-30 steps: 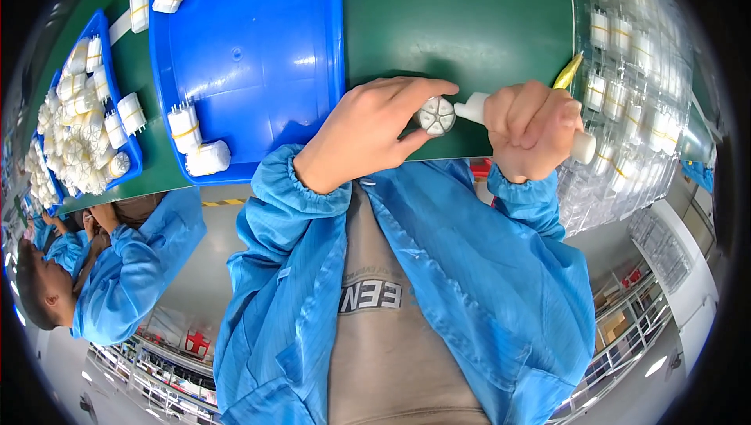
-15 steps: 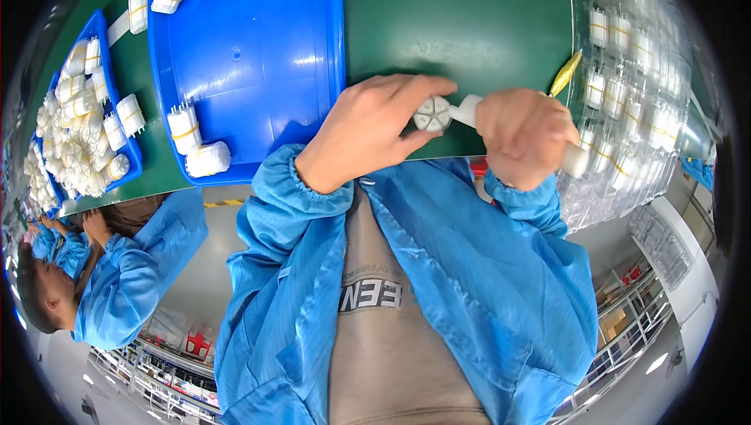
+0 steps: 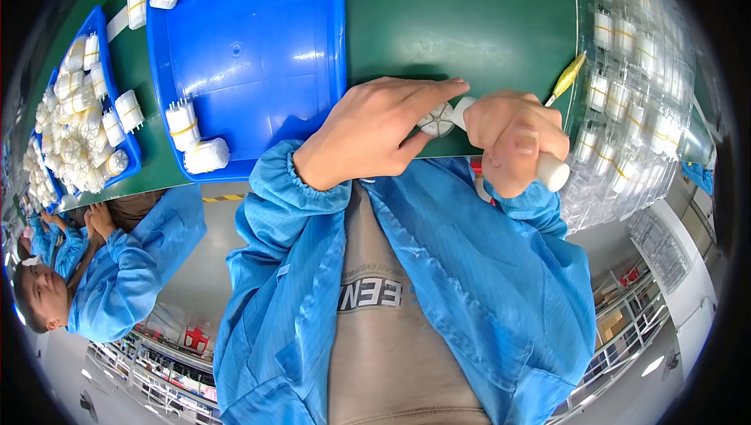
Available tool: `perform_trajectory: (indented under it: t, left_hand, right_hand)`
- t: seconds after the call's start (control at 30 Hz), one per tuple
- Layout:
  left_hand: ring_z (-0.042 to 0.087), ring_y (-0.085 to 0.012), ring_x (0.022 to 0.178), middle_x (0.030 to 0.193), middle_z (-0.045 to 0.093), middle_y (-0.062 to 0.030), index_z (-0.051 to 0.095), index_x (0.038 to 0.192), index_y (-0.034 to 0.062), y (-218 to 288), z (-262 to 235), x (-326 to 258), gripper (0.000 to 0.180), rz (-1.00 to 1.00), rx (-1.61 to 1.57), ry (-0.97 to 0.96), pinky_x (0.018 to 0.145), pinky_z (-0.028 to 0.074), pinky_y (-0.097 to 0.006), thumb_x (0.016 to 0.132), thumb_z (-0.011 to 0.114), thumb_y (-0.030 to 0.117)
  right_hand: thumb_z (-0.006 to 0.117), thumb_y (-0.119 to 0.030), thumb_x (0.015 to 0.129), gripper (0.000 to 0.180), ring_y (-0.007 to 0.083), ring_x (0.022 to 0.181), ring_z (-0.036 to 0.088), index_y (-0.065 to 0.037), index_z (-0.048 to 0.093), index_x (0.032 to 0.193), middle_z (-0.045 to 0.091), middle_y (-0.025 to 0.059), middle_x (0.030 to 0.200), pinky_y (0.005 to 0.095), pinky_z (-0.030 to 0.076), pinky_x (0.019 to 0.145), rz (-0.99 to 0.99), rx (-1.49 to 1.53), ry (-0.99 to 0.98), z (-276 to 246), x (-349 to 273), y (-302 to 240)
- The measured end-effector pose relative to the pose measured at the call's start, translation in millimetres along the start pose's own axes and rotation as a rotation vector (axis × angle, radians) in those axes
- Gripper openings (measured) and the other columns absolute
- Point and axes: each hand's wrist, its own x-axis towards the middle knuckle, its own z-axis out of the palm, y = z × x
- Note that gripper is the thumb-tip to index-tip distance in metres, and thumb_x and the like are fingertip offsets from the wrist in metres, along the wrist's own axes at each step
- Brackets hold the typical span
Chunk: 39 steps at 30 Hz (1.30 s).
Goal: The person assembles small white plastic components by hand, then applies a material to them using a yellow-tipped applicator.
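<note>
My left hand [image 3: 366,132] curls around a round white bundle [image 3: 436,121], whose end face is split into wedge shapes. Thumb and fingers press on its sides, just above the green table. My right hand [image 3: 516,134] is a fist around a white rod-like tool [image 3: 552,172] with a rounded butt. The tool's other end shows beyond the fist, against or very close to the bundle; the fingers hide its middle. Right of this fist lies a slim yellow-handled tool [image 3: 569,77] with a thin metal tip.
A blue tray [image 3: 242,42] at left holds several white banded bundles [image 3: 183,125] with pins. Farther left, another blue bin [image 3: 117,112] is heaped with bundles. Clear plastic trays [image 3: 626,89] of bundles line the right. The green table [image 3: 461,18] spans the back; a co-worker [image 3: 117,284] sits at left.
My right fist has turned and come slightly left, bringing the white tool closer to the bundle. My left fingers now cover more of the bundle. The co-worker's head has turned.
</note>
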Motion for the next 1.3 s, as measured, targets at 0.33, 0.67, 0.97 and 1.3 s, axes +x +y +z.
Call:
perform_trajectory:
  t: [0.33, 0.67, 0.97, 1.3]
  left_hand:
    - [0.061, -0.0387, 0.121, 0.134, 0.062, -0.0187, 0.053, 0.145, 0.0098, 12.2, -19.1, 2.0, 0.071, 0.015, -0.069, 0.082, 0.103, 0.049, -0.044, 0.078, 0.076, 0.009]
    - [0.070, -0.0366, 0.089, 0.108, 0.067, -0.0162, 0.067, 0.114, 0.0069, -54.2, -120.5, 46.7, 0.037, -0.169, 0.875, 0.694, 0.071, 0.057, -0.044, 0.087, 0.075, 0.031]
    - [0.064, -0.0305, 0.102, 0.108, 0.065, -0.0149, 0.063, 0.115, 0.0008, 1.6, -103.9, 28.0, 0.038, -0.141, 0.508, 0.566, 0.092, 0.049, -0.037, 0.080, 0.078, 0.005]
    - [0.064, -0.0351, 0.106, 0.119, 0.065, -0.0123, 0.066, 0.118, 0.0078, 33.1, -4.3, 21.6, 0.046, -0.034, 0.041, 0.009, 0.090, 0.052, -0.041, 0.074, 0.068, -0.002]
  right_hand:
    - [0.056, -0.012, 0.095, 0.035, 0.0181, 0.043, 0.044, -0.003, 0.049, 0.062, 0.050, 0.0086, 0.053, 0.0361, 0.037, 0.043, 0.063, 0.194, 0.034, -5.3, -5.4, 3.8]
    - [0.077, -0.004, 0.079, 0.058, 0.0322, 0.125, 0.059, -0.008, 0.056, 0.133, 0.058, 0.0143, 0.139, 0.0382, 0.049, 0.103, 0.576, -0.458, -0.578, -25.3, -4.1, -19.8]
    - [0.086, -0.016, 0.079, 0.043, 0.0190, 0.088, 0.071, -0.002, 0.065, 0.114, 0.071, 0.0110, 0.094, 0.0314, 0.055, 0.074, 0.382, -0.858, 0.127, -103.9, 8.4, -152.3]
    - [0.073, -0.041, 0.092, 0.053, 0.0234, 0.096, 0.067, 0.000, 0.064, 0.124, 0.068, 0.0178, 0.113, 0.0346, 0.051, 0.083, 0.381, -1.764, 0.272, -251.8, 60.7, -141.8]
